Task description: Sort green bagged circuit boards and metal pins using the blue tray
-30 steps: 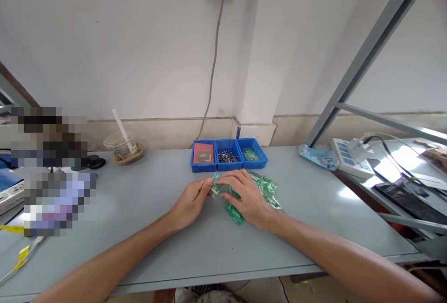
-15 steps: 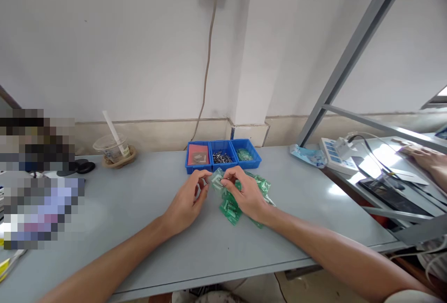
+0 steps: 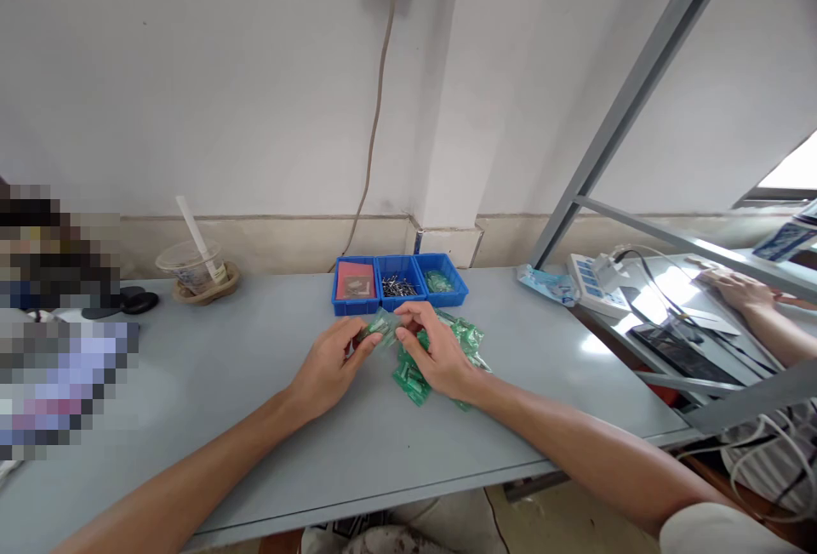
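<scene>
My left hand (image 3: 332, 362) and my right hand (image 3: 434, 350) meet over the grey table (image 3: 255, 384), both pinching one small clear packet with green parts inside (image 3: 383, 330). Under and beside my right hand lies a pile of similar green packets (image 3: 463, 339). Just beyond the hands stands a blue tray with three compartments (image 3: 399, 282): a red card on the left, small dark metal pieces in the middle, green parts on the right.
A plastic cup with a straw (image 3: 190, 265) stands at the back left, next to dark round objects (image 3: 131, 302). At the right, another person's hand (image 3: 734, 288) rests on a neighbouring bench with a power strip (image 3: 591, 276) and a blue pouch (image 3: 542, 283). A cable (image 3: 374, 120) hangs down the wall.
Both hands have lifted the packet slightly off the pile and drawn it a little to the left. Another person's hand and arm have come into view at the right.
</scene>
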### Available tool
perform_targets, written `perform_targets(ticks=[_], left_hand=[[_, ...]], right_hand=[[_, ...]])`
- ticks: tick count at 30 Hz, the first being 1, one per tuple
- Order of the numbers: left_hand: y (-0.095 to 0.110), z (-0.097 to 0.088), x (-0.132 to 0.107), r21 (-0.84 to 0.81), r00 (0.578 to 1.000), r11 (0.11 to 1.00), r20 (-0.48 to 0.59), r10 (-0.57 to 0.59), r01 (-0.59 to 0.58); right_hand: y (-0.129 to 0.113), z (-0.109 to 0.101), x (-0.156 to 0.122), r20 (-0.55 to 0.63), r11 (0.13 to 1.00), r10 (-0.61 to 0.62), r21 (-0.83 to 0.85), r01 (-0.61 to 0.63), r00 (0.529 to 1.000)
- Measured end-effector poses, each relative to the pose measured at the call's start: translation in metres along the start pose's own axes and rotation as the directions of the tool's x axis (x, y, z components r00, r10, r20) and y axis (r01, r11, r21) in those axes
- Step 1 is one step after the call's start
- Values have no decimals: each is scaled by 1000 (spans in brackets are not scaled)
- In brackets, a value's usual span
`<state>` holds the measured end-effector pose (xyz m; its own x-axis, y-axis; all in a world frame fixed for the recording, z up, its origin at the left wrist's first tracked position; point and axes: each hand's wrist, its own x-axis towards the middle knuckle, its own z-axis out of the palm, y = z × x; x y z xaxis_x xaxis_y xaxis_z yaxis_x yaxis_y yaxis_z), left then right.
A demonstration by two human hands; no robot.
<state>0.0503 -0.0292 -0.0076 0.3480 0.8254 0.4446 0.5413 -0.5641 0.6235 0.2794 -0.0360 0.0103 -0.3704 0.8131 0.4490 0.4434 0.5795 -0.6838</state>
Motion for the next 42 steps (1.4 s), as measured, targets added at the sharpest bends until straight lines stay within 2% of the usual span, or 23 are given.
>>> perform_targets(ticks=[5, 8, 14, 18, 21, 23, 27, 34, 42], left_hand=[[5, 3, -2, -51, 998, 998, 65, -24, 28], [8, 4, -2, -45, 998, 999, 62, -4, 7], [11, 7, 0, -119, 988, 985, 70, 136, -128], [14, 6, -1, -157, 972, 968, 102, 212, -194], [15, 5, -3, -89, 976, 975, 67, 208, -202], [13, 4, -4, -49, 976, 976, 42, 214, -212], [9, 3, -3, 10, 964, 964, 4, 267, -267], [4, 4, 0, 23, 947, 948, -48, 317, -316], [-2, -1, 5, 41, 938, 944, -108, 330, -328]], right_hand=[[3, 1, 1, 59, 993, -90, -66, 94, 994], [5, 1, 1, 81, 991, -110, -71, 116, 991], [3, -1, 2, 47, 998, -38, 47, 36, 998], [3, -2, 6, 8, 977, 84, 196, -84, 996], [7, -2, 9, 31, 936, 172, 307, -173, 985], [10, -2, 10, 43, 926, 196, 320, -200, 980], [9, -2, 10, 77, 931, 186, 304, -201, 980], [-2, 0, 7, 134, 862, 206, 444, -245, 969], [-2, 3, 3, 88, 892, 222, 385, -238, 971]])
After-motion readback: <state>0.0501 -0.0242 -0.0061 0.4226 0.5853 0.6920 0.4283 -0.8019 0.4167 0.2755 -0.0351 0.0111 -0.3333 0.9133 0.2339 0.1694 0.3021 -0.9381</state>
